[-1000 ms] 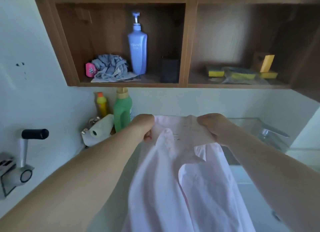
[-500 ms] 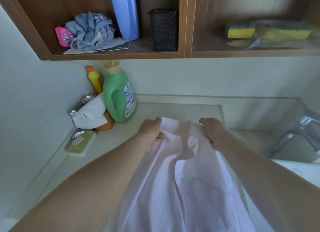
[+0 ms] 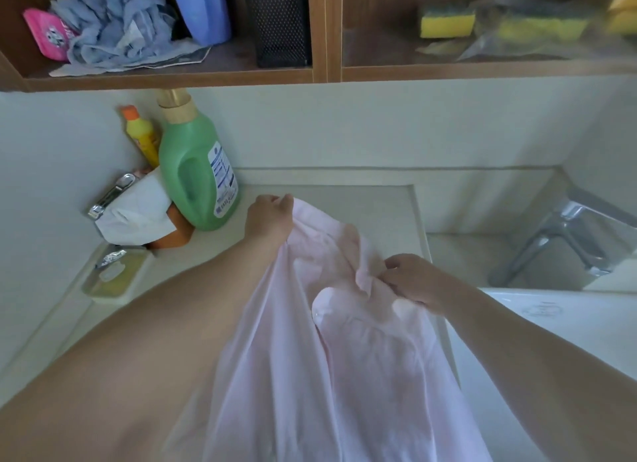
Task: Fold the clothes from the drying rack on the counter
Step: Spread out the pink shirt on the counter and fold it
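Pale pink cloth fills the near centre of the view: a pink shirt [image 3: 331, 368] lies spread along a cream counter [image 3: 362, 213], its upper end toward the far wall and its lower part running off the near edge of the view. The person's left hand [image 3: 267, 220] grips the shirt's far left corner, fingers curled into the fabric just right of a green detergent bottle [image 3: 196, 172]. The right hand [image 3: 415, 279], nearer and further right, pinches a bunched fold of the same garment close to the counter's right edge. Both bare forearms reach in from the near corners.

Behind the green bottle stands a small yellow bottle with an orange cap [image 3: 141, 134]. At the bottle's left, a white cloth [image 3: 132, 213] is draped over an orange object [image 3: 172, 232], with a chrome fitting [image 3: 110, 196] at its far side. Nearer along the left edge of the counter sits a soap dish [image 3: 113, 279].

Right of the counter, a recessed sink [image 3: 458, 258] holds a chrome tap [image 3: 558, 234].

Above, a wooden shelf [image 3: 172, 77] carries a crumpled blue-grey cloth [image 3: 113, 30], a pink packet [image 3: 46, 32], the base of a blue bottle [image 3: 203, 10] and a black mesh holder [image 3: 279, 20]. Its right compartment holds a yellow sponge [image 3: 446, 24] and more sponges in a clear bag [image 3: 537, 30].
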Tool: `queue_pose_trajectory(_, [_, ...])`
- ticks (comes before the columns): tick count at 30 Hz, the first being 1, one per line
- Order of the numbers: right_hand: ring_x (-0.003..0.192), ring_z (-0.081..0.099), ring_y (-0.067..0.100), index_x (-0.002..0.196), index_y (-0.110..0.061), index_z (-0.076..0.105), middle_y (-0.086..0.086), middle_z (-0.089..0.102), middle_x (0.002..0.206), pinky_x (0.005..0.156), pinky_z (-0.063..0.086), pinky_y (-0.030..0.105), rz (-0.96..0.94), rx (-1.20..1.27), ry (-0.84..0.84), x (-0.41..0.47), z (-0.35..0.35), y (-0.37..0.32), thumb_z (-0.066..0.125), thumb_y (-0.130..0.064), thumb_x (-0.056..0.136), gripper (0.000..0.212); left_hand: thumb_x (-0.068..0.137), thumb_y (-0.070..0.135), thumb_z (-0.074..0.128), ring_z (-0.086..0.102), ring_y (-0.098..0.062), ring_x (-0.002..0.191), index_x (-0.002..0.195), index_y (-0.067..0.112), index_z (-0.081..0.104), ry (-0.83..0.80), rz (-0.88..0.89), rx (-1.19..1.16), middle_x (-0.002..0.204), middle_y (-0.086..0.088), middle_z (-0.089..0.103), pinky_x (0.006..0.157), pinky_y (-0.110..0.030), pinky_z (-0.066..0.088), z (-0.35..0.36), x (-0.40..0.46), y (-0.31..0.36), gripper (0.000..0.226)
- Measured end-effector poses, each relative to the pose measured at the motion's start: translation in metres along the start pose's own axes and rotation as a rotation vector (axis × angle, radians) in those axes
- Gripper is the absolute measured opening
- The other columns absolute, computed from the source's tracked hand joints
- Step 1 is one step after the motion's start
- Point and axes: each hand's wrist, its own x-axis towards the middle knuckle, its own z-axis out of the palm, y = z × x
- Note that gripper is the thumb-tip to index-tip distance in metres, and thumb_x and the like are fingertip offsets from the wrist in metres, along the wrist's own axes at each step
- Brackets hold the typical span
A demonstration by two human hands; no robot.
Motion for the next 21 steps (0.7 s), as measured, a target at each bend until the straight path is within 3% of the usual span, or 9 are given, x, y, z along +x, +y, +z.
queue_pose_trajectory(2, [0.080, 0.066, 0.027, 0.098, -0.009, 0.072, 0.008, 0.070, 0.084, 0.068, 0.046, 0.030, -0.048, -0.049, 0.210, 0.005, -0.006, -0.008, 0.062, -0.014, 0.086, 0.017, 0.087, 0.041, 0.051, 0.057, -0.039, 0.071, 0.073, 0.006, 0.056, 0.007, 0.091, -0.023, 0.070, -0.016, 0.061, 0.058, -0.040, 0.042, 0.003, 0.005, 0.004, 0.038])
queue_pose_trajectory(4, [0.098, 0.066, 0.031, 0.114, -0.015, 0.068, 0.009, 0.071, 0.103, 0.074, 0.043, 0.028, -0.111, -0.082, 0.462, 0.010, -0.016, -0.022, 0.059, -0.019, 0.093, 0.023, 0.089, 0.042, 0.056, 0.064, -0.040, 0.097, 0.111, 0.001, 0.061, -0.025, 0.139, -0.041, 0.106, -0.022, 0.068, 0.080, -0.046, 0.052, 0.005, 0.009, 0.002, 0.047])
queue_pose_trajectory(7, [0.097, 0.063, 0.031, 0.116, -0.020, 0.063, 0.008, 0.070, 0.108, 0.075, 0.044, 0.030, -0.205, -0.127, 0.558, 0.020, -0.024, -0.036, 0.053, -0.025, 0.096, 0.024, 0.091, 0.044, 0.064, 0.059, -0.025, 0.119, 0.150, 0.015, 0.036, -0.188, 0.066, 0.006, 0.140, -0.004, 0.056, 0.101, -0.039, 0.049, 0.007, -0.002, -0.009, 0.071])
queue_pose_trajectory(9, [0.094, 0.062, 0.031, 0.121, -0.023, 0.061, 0.008, 0.066, 0.111, 0.079, 0.051, 0.035, -0.208, -0.266, 0.477, 0.027, -0.020, -0.034, 0.054, -0.035, 0.095, 0.029, 0.088, 0.048, 0.064, 0.058, -0.026, 0.123, 0.144, 0.017, 0.039, -0.256, 0.083, 0.111, 0.138, -0.004, 0.057, 0.099, -0.036, 0.047, 0.010, -0.015, -0.020, 0.069])
queue_pose_trajectory(11, [0.106, 0.061, 0.035, 0.130, -0.023, 0.055, 0.009, 0.059, 0.123, 0.088, 0.053, 0.040, -0.143, -0.397, 0.356, 0.028, -0.011, -0.021, 0.052, -0.045, 0.095, 0.041, 0.084, 0.055, 0.059, 0.057, -0.032, 0.124, 0.133, 0.016, 0.049, -0.267, 0.188, 0.287, 0.130, -0.010, 0.059, 0.100, -0.039, 0.046, 0.017, -0.033, -0.034, 0.064])
queue_pose_trajectory(13, [0.117, 0.054, 0.037, 0.134, -0.020, 0.051, 0.011, 0.052, 0.132, 0.096, 0.048, 0.043, -0.118, -0.509, 0.328, 0.025, -0.001, -0.003, 0.046, -0.041, 0.099, 0.042, 0.088, 0.055, 0.054, 0.052, -0.032, 0.130, 0.134, 0.013, 0.055, -0.283, 0.320, 0.527, 0.134, -0.010, 0.057, 0.107, -0.039, 0.040, 0.026, -0.054, -0.043, 0.062])
queue_pose_trajectory(16, [0.118, 0.051, 0.039, 0.137, -0.014, 0.049, 0.015, 0.050, 0.133, 0.099, 0.043, 0.043, -0.068, -0.368, 0.388, 0.007, 0.002, 0.020, 0.039, -0.037, 0.103, 0.042, 0.094, 0.051, 0.053, 0.046, -0.034, 0.133, 0.139, 0.021, 0.052, -0.320, 0.451, 0.728, 0.142, -0.007, 0.052, 0.107, -0.039, 0.037, 0.044, -0.089, -0.042, 0.055])
queue_pose_trajectory(18, [0.107, 0.059, 0.039, 0.125, -0.013, 0.058, 0.017, 0.060, 0.121, 0.095, 0.050, 0.042, 0.006, -0.185, 0.429, -0.012, 0.001, 0.033, 0.041, -0.043, 0.096, 0.046, 0.095, 0.041, 0.055, 0.041, -0.032, 0.132, 0.143, 0.031, 0.046, -0.332, 0.493, 0.760, 0.144, -0.003, 0.047, 0.104, -0.041, 0.038, 0.052, -0.109, -0.037, 0.050])
queue_pose_trajectory(21, [0.082, 0.068, 0.034, 0.090, -0.011, 0.068, 0.011, 0.072, 0.091, 0.073, 0.055, 0.035, 0.084, -0.032, 0.373, -0.044, -0.004, 0.052, 0.042, -0.033, 0.091, 0.034, 0.091, 0.022, 0.057, 0.041, -0.029, 0.124, 0.137, 0.038, 0.053, -0.346, 0.712, 0.771, 0.138, 0.002, 0.044, 0.096, -0.039, 0.040, 0.065, -0.126, -0.031, 0.049])
